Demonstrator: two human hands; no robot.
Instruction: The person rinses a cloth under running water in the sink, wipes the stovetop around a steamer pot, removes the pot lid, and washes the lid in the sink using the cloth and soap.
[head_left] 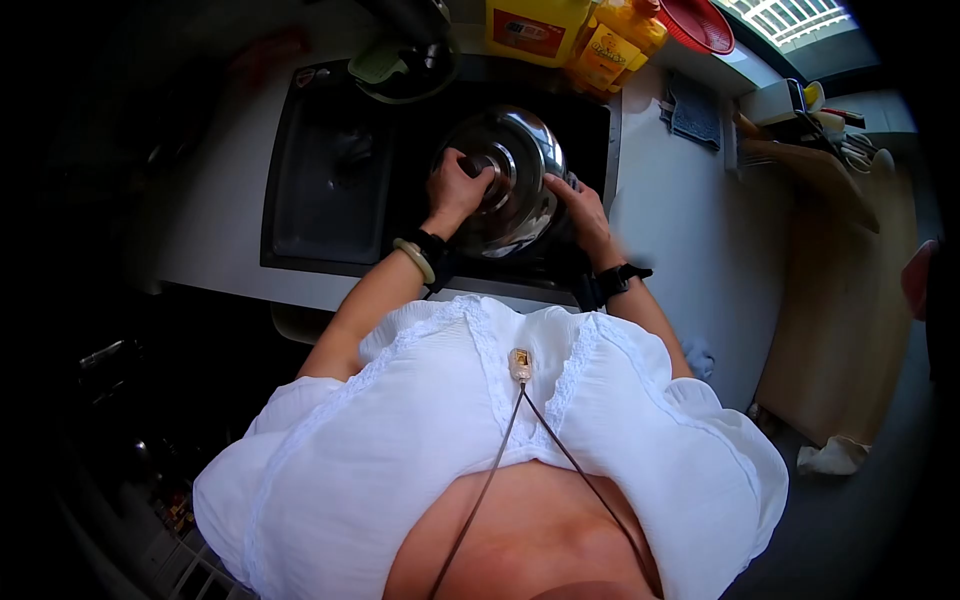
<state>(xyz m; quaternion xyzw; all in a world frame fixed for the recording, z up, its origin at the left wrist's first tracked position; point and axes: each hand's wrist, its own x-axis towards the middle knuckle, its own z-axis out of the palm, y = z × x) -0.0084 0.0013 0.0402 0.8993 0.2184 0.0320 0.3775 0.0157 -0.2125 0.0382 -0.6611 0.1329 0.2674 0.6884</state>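
A shiny round metal lid (515, 215) is tilted over the right basin of the dark double sink (272, 225). My left hand (458, 190) is closed around the dark knob at the lid's centre, and part of the knob shows between the fingers. On the lid's right side, my right hand (583, 212) grips the rim, fingers on its outer edge and partly hidden. The dark left basin (330, 205) lies beside it. What is beneath the lid is hidden.
Behind the sink stand a yellow jug (535, 30), an orange-yellow bottle (615, 48) and a red basket (698, 22). A dark faucet (425, 40) rises at the back. Rightward are a grey cloth (693, 110), a utensil holder (780, 105) and wooden boards (835, 300).
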